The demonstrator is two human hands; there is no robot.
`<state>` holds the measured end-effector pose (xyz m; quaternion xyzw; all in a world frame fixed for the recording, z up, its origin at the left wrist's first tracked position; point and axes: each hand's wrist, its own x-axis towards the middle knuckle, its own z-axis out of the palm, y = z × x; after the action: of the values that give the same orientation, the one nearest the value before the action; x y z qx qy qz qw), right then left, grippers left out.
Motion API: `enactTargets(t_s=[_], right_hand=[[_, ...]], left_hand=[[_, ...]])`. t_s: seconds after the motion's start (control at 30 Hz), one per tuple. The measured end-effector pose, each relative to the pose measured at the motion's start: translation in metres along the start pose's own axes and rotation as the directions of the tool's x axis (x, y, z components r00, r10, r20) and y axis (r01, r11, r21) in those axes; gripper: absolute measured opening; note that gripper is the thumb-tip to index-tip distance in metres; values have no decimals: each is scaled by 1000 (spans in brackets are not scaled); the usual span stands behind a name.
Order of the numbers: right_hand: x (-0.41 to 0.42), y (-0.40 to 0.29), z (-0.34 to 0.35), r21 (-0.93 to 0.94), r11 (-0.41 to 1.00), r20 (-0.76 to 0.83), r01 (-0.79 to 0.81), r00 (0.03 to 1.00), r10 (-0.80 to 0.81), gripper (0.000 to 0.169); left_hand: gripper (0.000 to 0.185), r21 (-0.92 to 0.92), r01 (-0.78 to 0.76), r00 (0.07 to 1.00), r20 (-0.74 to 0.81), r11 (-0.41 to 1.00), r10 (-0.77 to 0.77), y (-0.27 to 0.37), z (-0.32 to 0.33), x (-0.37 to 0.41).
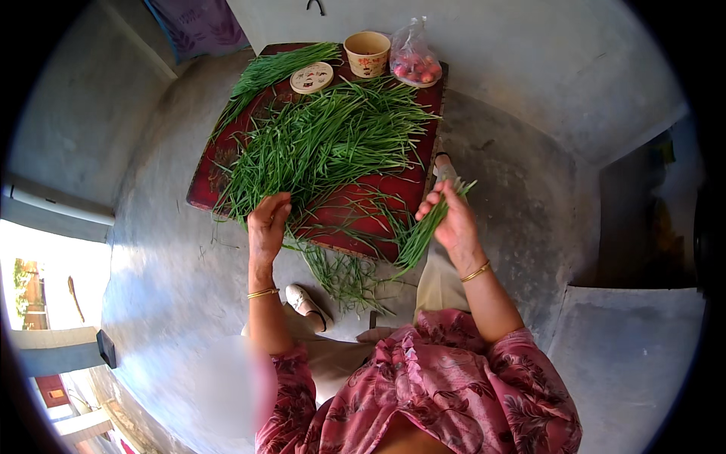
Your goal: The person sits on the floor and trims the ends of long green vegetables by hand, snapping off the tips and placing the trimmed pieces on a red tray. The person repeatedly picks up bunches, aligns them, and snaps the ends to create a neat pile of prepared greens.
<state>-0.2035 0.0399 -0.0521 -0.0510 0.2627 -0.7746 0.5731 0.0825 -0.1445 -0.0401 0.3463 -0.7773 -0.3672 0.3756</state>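
Observation:
A small bunch of Chinese chives [422, 234] is held in my right hand [455, 220], just off the right front corner of a red table [340, 218]. Its pale stem ends point up past my fingers, and the green leaves hang down toward the corner. My left hand [269, 224] is at the table's front left edge, against the near side of a large loose pile of chives [334, 139]. Its fingers are bent close together; whether a leaf is pinched between them cannot be made out. Loose blades lie on the tabletop between my hands.
A neater chive bundle [283, 65] lies at the back left. Behind the pile stand a round paper tub [367, 54], its printed lid [312, 78] and a clear plastic bag of red fruit [417, 65]. Fallen chive scraps [346, 278] are on the concrete floor between my feet.

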Motion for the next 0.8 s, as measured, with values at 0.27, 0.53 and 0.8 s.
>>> enactTargets(t_s=[0.27, 0.53, 0.8], right_hand=[[3, 53, 9, -137, 959, -148, -249, 962, 229, 27], [2, 68, 5, -367, 907, -58, -206, 978, 199, 25], [2, 70, 3, -372, 914, -23, -163, 986, 166, 25]], left_hand=[[25, 462, -206, 974, 9, 863, 227, 29, 63, 118], [50, 711, -19, 977, 161, 703, -137, 23, 89, 157], [25, 591, 15, 980, 151, 806, -129, 12, 66, 163]])
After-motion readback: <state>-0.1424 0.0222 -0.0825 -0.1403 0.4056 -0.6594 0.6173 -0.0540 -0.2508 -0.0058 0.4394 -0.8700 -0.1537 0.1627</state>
